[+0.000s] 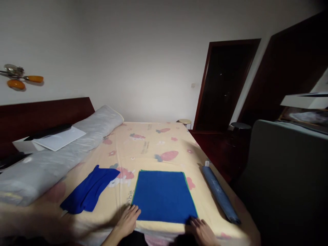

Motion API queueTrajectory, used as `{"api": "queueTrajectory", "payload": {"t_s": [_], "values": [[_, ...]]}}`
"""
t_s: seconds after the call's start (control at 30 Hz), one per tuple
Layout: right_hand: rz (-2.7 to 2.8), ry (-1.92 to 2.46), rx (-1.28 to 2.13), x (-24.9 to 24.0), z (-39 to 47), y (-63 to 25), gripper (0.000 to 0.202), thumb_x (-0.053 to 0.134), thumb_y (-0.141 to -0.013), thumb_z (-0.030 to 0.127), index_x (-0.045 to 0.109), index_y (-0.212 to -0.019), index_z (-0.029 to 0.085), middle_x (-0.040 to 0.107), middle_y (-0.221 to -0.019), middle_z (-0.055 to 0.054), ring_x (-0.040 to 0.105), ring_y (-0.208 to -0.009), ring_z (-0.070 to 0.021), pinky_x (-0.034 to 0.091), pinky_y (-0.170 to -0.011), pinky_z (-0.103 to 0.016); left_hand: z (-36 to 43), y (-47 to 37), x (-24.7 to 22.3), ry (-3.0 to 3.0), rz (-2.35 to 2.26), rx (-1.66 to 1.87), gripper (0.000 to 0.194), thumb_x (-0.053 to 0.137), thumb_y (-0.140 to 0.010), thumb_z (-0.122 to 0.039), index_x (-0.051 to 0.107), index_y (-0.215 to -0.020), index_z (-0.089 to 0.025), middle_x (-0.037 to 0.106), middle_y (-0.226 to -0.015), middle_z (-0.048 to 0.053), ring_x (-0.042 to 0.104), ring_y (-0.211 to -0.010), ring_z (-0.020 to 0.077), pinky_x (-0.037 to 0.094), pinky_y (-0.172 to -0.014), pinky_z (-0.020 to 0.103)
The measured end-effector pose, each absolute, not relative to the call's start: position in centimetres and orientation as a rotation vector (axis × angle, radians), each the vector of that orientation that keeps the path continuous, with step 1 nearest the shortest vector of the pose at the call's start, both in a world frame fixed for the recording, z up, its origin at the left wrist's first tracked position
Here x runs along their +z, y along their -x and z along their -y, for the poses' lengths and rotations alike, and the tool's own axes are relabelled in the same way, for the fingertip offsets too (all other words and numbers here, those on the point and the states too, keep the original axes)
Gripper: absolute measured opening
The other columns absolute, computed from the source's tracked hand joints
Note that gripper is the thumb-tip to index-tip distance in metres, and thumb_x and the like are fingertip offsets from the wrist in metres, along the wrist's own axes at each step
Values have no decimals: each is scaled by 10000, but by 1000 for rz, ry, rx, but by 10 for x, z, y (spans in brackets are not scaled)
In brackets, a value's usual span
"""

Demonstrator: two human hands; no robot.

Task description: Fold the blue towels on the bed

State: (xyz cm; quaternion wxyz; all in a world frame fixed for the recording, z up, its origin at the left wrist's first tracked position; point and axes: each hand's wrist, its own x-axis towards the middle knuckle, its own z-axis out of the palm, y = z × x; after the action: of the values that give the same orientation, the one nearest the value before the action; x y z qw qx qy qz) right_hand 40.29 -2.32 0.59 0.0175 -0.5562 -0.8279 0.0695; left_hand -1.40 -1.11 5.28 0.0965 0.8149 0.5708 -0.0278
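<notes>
A blue cloth (165, 196) with a green edge lies spread flat on the bed, its near side towards me. My left hand (128, 219) rests at its near left corner, fingers stretched out over the edge. At the near right corner my right hand (202, 231) touches the cloth with its fingertips, fingers extended and slightly bent. Both thumbs are hard to make out. A crumpled darker blue cloth (91, 189) lies to the left, apart from my hands. To the right lies a rolled-up, denim-blue cloth-like thing (220, 194) with a white tag.
The bed (146, 145) has a yellow patterned sheet. Along its left runs a long grey pillow (69, 153) with a white flat sheet or folder (60, 136) on it. A dark grey panel (282, 174) stands at right. Stools (185, 121) are beyond the bed.
</notes>
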Motion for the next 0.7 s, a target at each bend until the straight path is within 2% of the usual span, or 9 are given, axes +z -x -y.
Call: {"api": "queueTrajectory", "payload": {"t_s": [0.13, 0.27, 0.47, 0.6, 0.7], "values": [[2529, 1781, 190, 6, 20, -418, 456, 415, -733, 113, 673, -1107, 153, 687, -1191, -146, 625, -1092, -300, 463, -929, -438, 14, 25, 37, -2357, -1750, -101, 692, 459, -703, -88, 487, -1381, -224, 485, -1486, 97, 404, -1390, 266, 298, -1169, 470], [2472, 1752, 217, 6, 15, -432, 441, 444, -710, 116, 676, -1074, 209, 689, -1186, -99, 624, -1076, -265, 461, -906, -389, 16, 33, 35, -2342, -1774, -97, 668, 465, -705, -76, 505, -1354, -232, 496, -1477, 83, 401, -1390, 251, 283, -1173, 444], [2417, 1750, 223, 9, 13, -437, 416, 427, -721, 92, 696, -1010, 222, 704, -1142, -98, 635, -1049, -246, 455, -901, -356, 17, 30, 41, -2369, -1800, 17, 467, 395, -766, -38, 622, -1114, -251, 646, -1230, 51, 528, -1228, 213, 329, -1107, 387], [2328, 1748, 248, 17, 12, -437, 317, 419, -767, 143, 697, -877, 247, 721, -1008, -63, 648, -952, -228, 457, -833, -344, 14, 32, 45, -2343, -1799, 114, 388, 388, -771, -32, 651, -961, -245, 669, -1086, 40, 566, -1111, 206, 372, -1037, 355], [2258, 1778, 309, 20, 8, -437, 315, 382, -788, 166, 687, -813, 240, 714, -931, -55, 647, -897, -216, 451, -785, -338, 12, 39, 45, -2295, -1798, 222, 350, 412, -757, -30, 650, -896, -246, 669, -1017, 27, 575, -1051, 191, 403, -975, 324]]}}
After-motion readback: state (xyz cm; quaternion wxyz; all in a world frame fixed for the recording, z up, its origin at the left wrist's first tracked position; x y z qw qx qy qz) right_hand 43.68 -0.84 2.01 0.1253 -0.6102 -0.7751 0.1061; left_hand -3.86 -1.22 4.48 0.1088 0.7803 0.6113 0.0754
